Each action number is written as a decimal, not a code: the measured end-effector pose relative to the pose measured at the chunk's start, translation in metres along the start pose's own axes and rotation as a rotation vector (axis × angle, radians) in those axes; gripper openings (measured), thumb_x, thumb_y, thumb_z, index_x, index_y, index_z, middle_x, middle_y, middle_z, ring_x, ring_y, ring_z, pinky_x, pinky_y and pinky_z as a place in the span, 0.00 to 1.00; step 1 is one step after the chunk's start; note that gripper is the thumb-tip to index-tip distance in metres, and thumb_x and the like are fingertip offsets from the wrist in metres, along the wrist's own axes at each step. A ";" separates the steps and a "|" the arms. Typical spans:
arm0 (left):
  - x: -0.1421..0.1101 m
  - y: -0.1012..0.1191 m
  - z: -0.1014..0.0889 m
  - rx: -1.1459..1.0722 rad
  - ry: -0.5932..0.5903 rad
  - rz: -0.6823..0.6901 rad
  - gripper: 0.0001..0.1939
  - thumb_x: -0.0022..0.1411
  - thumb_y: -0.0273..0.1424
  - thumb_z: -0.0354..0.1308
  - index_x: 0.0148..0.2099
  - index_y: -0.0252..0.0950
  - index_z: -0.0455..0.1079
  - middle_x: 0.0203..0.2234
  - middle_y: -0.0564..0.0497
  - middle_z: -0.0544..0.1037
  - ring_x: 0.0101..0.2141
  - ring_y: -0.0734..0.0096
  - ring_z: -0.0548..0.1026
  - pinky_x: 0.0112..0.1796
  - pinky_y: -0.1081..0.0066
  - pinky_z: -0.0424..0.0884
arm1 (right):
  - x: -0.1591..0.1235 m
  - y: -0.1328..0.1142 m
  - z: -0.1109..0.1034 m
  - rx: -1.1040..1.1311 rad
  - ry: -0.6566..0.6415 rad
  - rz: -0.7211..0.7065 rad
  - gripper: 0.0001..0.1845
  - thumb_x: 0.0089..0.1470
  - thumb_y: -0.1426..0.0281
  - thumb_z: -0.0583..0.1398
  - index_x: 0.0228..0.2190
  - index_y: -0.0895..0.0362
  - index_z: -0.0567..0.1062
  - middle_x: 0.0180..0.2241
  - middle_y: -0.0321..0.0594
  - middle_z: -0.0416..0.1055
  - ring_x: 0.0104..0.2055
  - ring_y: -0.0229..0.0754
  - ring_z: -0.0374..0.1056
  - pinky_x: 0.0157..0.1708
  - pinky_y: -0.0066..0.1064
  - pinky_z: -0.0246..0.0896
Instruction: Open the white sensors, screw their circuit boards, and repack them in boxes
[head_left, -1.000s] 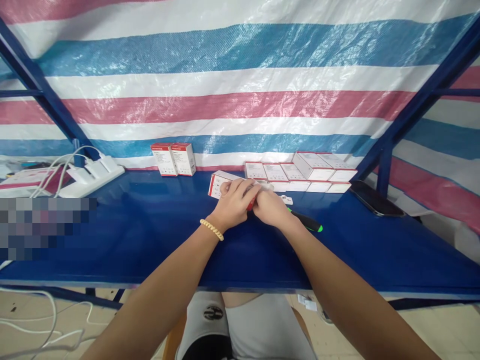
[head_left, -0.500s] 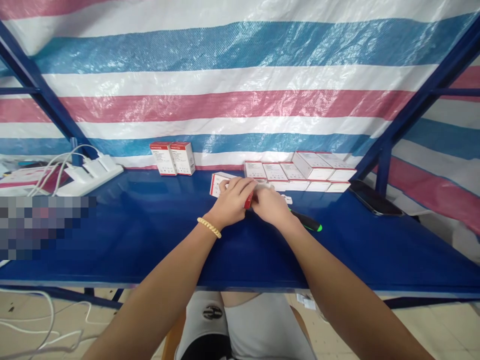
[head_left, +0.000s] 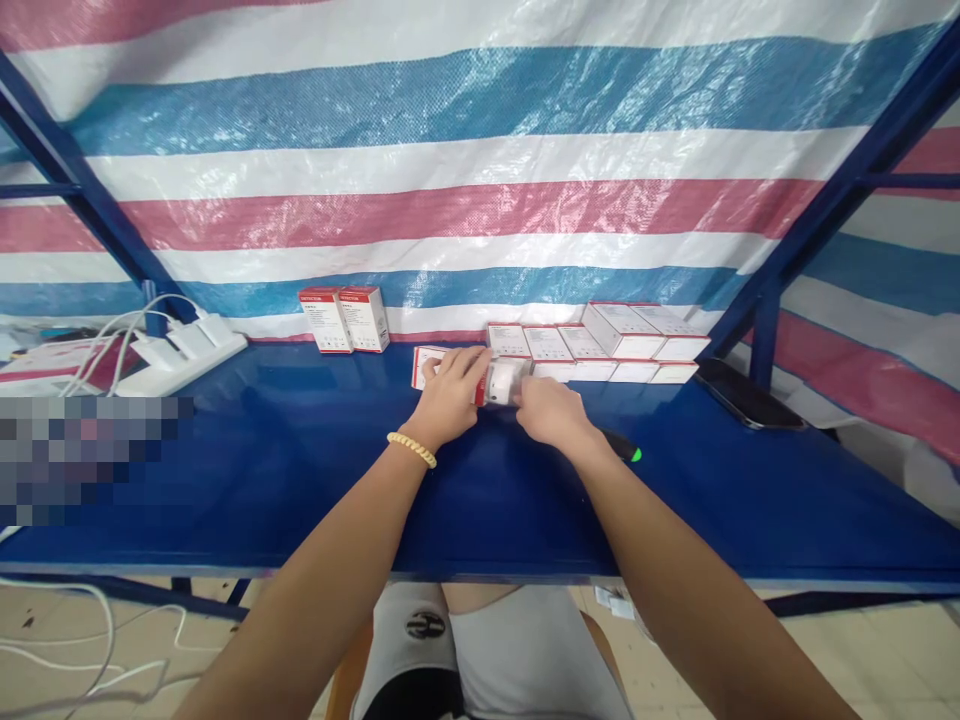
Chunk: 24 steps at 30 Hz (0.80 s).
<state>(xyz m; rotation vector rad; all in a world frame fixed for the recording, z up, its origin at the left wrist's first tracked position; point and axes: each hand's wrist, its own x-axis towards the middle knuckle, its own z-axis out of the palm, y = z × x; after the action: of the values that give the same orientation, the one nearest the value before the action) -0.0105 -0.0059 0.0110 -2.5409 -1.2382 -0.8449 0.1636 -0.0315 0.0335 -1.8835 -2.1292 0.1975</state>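
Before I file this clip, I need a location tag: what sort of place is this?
Probably a makeshift workstation: rows of matching boxes on a blue table, with striped sheeting behind.

Left hand (head_left: 452,392) grips red-and-white box (head_left: 425,366) over blue tabletop (head_left: 300,490). Right hand (head_left: 553,408) pinches clear-wrapped white item (head_left: 501,382) at box's right end. Back left: 2 upright boxes (head_left: 327,324), side by side. Back right: row of flat boxes (head_left: 547,343), 2 more on top. Dark phone (head_left: 750,397) far right. Green-tipped handle (head_left: 622,444) beside right wrist.
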 end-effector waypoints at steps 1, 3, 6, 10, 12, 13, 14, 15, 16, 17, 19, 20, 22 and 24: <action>-0.001 -0.004 -0.001 -0.009 0.011 -0.028 0.42 0.48 0.19 0.54 0.67 0.39 0.56 0.61 0.40 0.65 0.58 0.47 0.62 0.52 0.50 0.56 | 0.001 0.004 -0.002 0.010 -0.010 0.018 0.07 0.52 0.73 0.57 0.33 0.60 0.74 0.35 0.57 0.76 0.40 0.56 0.74 0.35 0.39 0.63; -0.002 -0.011 -0.003 -0.052 0.035 -0.054 0.42 0.48 0.22 0.57 0.66 0.40 0.56 0.61 0.40 0.65 0.58 0.47 0.61 0.52 0.50 0.56 | 0.004 0.010 -0.005 0.094 -0.020 0.041 0.06 0.54 0.71 0.56 0.33 0.58 0.73 0.35 0.51 0.77 0.38 0.50 0.73 0.34 0.36 0.62; -0.004 -0.015 -0.004 -0.111 0.067 -0.040 0.40 0.49 0.26 0.60 0.65 0.39 0.57 0.60 0.40 0.65 0.59 0.47 0.61 0.53 0.52 0.56 | 0.006 0.012 -0.004 0.326 -0.035 -0.013 0.08 0.55 0.67 0.55 0.28 0.56 0.71 0.29 0.43 0.76 0.30 0.42 0.71 0.30 0.31 0.60; -0.003 -0.011 -0.006 -0.110 0.097 -0.036 0.38 0.50 0.29 0.63 0.64 0.38 0.58 0.60 0.41 0.66 0.58 0.48 0.62 0.54 0.53 0.55 | 0.006 0.009 0.000 0.450 -0.088 -0.071 0.17 0.56 0.65 0.53 0.19 0.56 0.70 0.19 0.37 0.70 0.22 0.37 0.66 0.25 0.29 0.57; -0.002 -0.009 -0.008 -0.100 0.142 -0.080 0.38 0.50 0.32 0.65 0.63 0.38 0.59 0.59 0.40 0.67 0.57 0.48 0.63 0.53 0.53 0.55 | 0.005 0.008 0.000 0.569 -0.033 -0.080 0.17 0.55 0.63 0.53 0.19 0.56 0.71 0.18 0.35 0.69 0.20 0.35 0.64 0.23 0.28 0.56; -0.001 -0.009 -0.009 -0.096 0.171 -0.108 0.39 0.49 0.33 0.66 0.63 0.38 0.59 0.59 0.40 0.67 0.57 0.48 0.63 0.53 0.53 0.55 | 0.005 0.007 -0.001 0.646 0.013 -0.080 0.17 0.54 0.62 0.54 0.19 0.57 0.71 0.19 0.35 0.70 0.19 0.35 0.64 0.23 0.28 0.56; -0.001 -0.009 -0.011 -0.093 0.197 -0.132 0.41 0.48 0.35 0.67 0.63 0.38 0.59 0.59 0.40 0.67 0.57 0.48 0.64 0.53 0.53 0.55 | 0.004 0.007 -0.001 0.717 0.062 -0.081 0.17 0.53 0.62 0.54 0.19 0.57 0.71 0.20 0.35 0.71 0.19 0.34 0.64 0.23 0.28 0.57; 0.000 -0.008 -0.012 -0.090 0.217 -0.148 0.42 0.48 0.36 0.68 0.63 0.38 0.58 0.59 0.39 0.67 0.57 0.47 0.64 0.54 0.53 0.55 | 0.003 0.007 -0.002 0.776 0.113 -0.083 0.16 0.53 0.62 0.54 0.19 0.57 0.70 0.20 0.34 0.71 0.19 0.34 0.64 0.23 0.28 0.58; 0.000 -0.008 -0.013 -0.086 0.229 -0.154 0.42 0.47 0.37 0.68 0.63 0.38 0.58 0.59 0.39 0.67 0.57 0.47 0.64 0.54 0.54 0.55 | 0.003 0.006 -0.002 0.824 0.162 -0.081 0.16 0.52 0.63 0.54 0.18 0.57 0.70 0.19 0.34 0.70 0.20 0.35 0.65 0.24 0.28 0.59; 0.000 -0.007 -0.013 -0.083 0.236 -0.155 0.43 0.47 0.38 0.69 0.63 0.38 0.58 0.58 0.39 0.67 0.57 0.47 0.64 0.54 0.54 0.55 | 0.003 0.006 -0.003 0.867 0.206 -0.071 0.15 0.51 0.64 0.54 0.18 0.57 0.69 0.17 0.34 0.69 0.20 0.35 0.66 0.24 0.28 0.60; 0.001 -0.006 -0.014 -0.075 0.245 -0.154 0.43 0.47 0.38 0.69 0.63 0.38 0.57 0.58 0.39 0.67 0.56 0.47 0.65 0.53 0.54 0.56 | 0.003 0.006 -0.003 0.970 0.275 -0.040 0.13 0.50 0.66 0.55 0.17 0.57 0.69 0.14 0.32 0.64 0.19 0.37 0.68 0.24 0.28 0.61; 0.001 -0.005 -0.014 -0.072 0.252 -0.160 0.42 0.48 0.38 0.68 0.63 0.38 0.57 0.58 0.39 0.67 0.56 0.47 0.65 0.53 0.54 0.56 | 0.004 0.006 -0.004 1.042 0.307 -0.025 0.12 0.49 0.67 0.55 0.17 0.56 0.68 0.13 0.31 0.62 0.18 0.37 0.67 0.23 0.28 0.62; 0.002 -0.004 -0.014 -0.073 0.276 -0.200 0.43 0.48 0.39 0.68 0.64 0.37 0.56 0.58 0.38 0.67 0.56 0.47 0.65 0.53 0.53 0.57 | 0.007 0.006 -0.006 1.226 0.377 0.006 0.12 0.47 0.69 0.55 0.15 0.56 0.65 0.13 0.30 0.60 0.17 0.37 0.68 0.20 0.28 0.63; 0.003 -0.005 -0.016 -0.085 0.321 -0.285 0.44 0.48 0.40 0.68 0.64 0.36 0.55 0.57 0.37 0.67 0.56 0.46 0.64 0.53 0.53 0.58 | 0.010 0.008 -0.010 1.417 0.452 0.025 0.14 0.47 0.69 0.55 0.14 0.55 0.60 0.13 0.29 0.57 0.18 0.39 0.69 0.17 0.28 0.63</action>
<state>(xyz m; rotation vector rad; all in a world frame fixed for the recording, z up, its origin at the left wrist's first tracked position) -0.0191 -0.0070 0.0253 -2.1984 -1.4976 -1.3310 0.1733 -0.0214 0.0423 -0.9200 -1.0382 0.8848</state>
